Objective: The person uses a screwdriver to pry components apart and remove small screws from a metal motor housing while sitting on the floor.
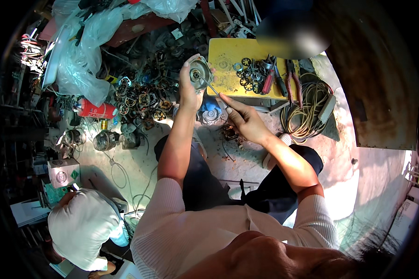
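My left hand (188,90) is wrapped round a round metal end cover (205,66), apparently from a motor, holding it up by the near left corner of the yellow table. The cover's hollow side shows, with a ring-shaped seat in the middle. In my right hand (247,123) is a thin metal rod-like tool (212,88), its far end reaching into the cover's centre; my fingers hide its other end. On the yellow tabletop (222,50) lie a red-handled screwdriver (268,83), red-handled pliers (292,80) and several small black wheels and metal rings (247,76).
Piled motor parts (142,100) cover the floor to the left, with a red cylinder (95,109) and plastic bags (86,60) beside them. Coiled cable (302,114) lies right of the table. Another person (84,228) bends at lower left near a carton (64,172).
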The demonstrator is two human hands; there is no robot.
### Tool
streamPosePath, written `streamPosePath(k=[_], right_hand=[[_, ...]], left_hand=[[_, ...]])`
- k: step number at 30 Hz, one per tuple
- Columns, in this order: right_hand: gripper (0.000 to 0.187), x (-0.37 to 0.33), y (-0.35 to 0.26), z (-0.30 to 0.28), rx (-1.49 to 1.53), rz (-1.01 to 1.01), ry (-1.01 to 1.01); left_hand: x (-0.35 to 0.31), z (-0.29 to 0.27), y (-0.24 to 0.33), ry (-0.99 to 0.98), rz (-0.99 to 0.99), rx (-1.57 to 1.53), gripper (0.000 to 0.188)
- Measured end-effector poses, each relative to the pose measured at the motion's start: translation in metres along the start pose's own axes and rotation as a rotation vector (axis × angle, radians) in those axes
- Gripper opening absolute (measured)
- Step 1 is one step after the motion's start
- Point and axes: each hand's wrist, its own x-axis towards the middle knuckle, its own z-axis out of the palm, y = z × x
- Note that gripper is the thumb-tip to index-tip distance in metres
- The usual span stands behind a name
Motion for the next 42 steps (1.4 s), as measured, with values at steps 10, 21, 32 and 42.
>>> streamPosePath(k=[10,21,32,42], right_hand=[[0.052,-0.001,0.023,0.023,-0.418,-0.149,0.168],[0.061,0.001,0.036,0.017,-0.596,-0.215,0.175],[0.049,-0.002,0.001,-0.013,0.133,0.14,-0.173],[0.056,-0.009,-0.02,-0.023,0.896,0.384,-0.277]], left_hand=[[0.002,-0.005,-0.002,0.142,-0.171,-0.103,0.055],[0.0,-0.01,-0.005,0.188,-0.209,-0.023,0.053],[-0.007,-0.023,0.007,-0.046,-0.258,-0.183,0.06],[-0.007,-0.018,0.01,-0.14,-0.131,-0.046,0.068]])
